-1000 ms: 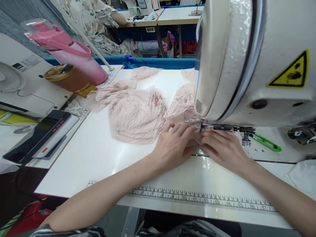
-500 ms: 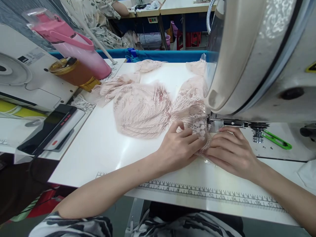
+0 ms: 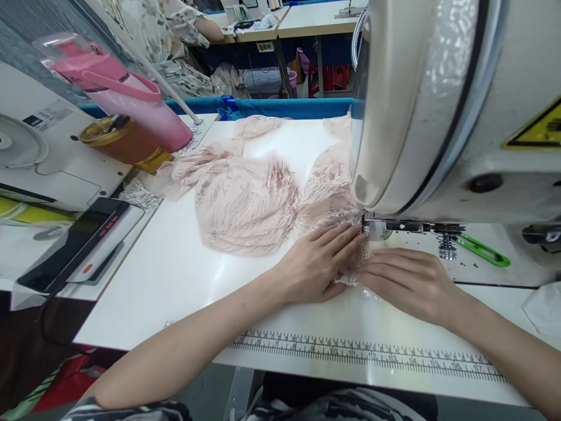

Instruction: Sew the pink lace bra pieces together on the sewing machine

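Pale pink lace fabric (image 3: 248, 204), perhaps a garment, lies gathered on the white sewing table, its right part running to the needle area of a sewing machine (image 3: 394, 117). My left hand (image 3: 313, 263) rests on the lace just left of the presser foot, fingers stretched out flat. At the lace's near right edge, my right hand (image 3: 407, 283) has its fingers pressed together on the border, in front of the machine. Its thumb is hidden. The needle itself cannot be made out behind the machine head.
A green thread snipper (image 3: 484, 250) lies on the machine bed. To the left stand a pink bottle (image 3: 131, 99), an amber cup (image 3: 123, 140) and a black control box (image 3: 74, 245). A printed ruler (image 3: 350, 354) runs along the front edge. Another person's arm (image 3: 208, 28) shows beyond.
My left hand's curled fingers have straightened and now lie flat on the lace, nearer the presser foot. My right hand's fingers have drawn back slightly from the foot. The view has shifted a little.
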The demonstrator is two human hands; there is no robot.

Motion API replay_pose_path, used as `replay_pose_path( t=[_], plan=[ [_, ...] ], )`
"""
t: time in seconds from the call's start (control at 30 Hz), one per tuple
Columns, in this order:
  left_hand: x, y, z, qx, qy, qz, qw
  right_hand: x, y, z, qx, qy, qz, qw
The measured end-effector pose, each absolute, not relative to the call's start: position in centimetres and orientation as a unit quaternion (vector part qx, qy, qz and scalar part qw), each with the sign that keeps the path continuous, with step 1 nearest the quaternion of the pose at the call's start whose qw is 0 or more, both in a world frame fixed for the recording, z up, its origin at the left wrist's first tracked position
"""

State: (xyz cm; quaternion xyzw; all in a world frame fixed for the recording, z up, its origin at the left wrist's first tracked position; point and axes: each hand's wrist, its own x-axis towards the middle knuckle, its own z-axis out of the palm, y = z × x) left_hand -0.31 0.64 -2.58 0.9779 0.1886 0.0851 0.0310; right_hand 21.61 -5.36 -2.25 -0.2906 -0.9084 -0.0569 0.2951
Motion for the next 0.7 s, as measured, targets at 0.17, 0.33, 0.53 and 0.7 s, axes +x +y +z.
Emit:
replay_pose_path(
  t=[0.17, 0.33, 0.53, 0.7],
  plan=[
    [-0.4, 0.9, -2.2, 0.980, 0.176, 0.086, 0.016, 21.4, -5.3, -1.9, -0.273, -0.918, -0.083, 0.276],
    [-0.7, 1.4, -1.8, 0.982, 0.170, 0.078, 0.023, 21.0, -5.3, -1.9, -0.262, -0.917, -0.104, 0.282],
    [-0.9, 1.7, -1.8, 0.982, 0.169, 0.073, 0.029, 20.5, -5.3, -2.4, -0.257, -0.910, -0.113, 0.304],
    [-0.8, 1.9, -1.9, 0.982, 0.171, 0.073, 0.024, 20.5, -5.2, -2.4, -0.262, -0.907, -0.123, 0.305]
  ],
)
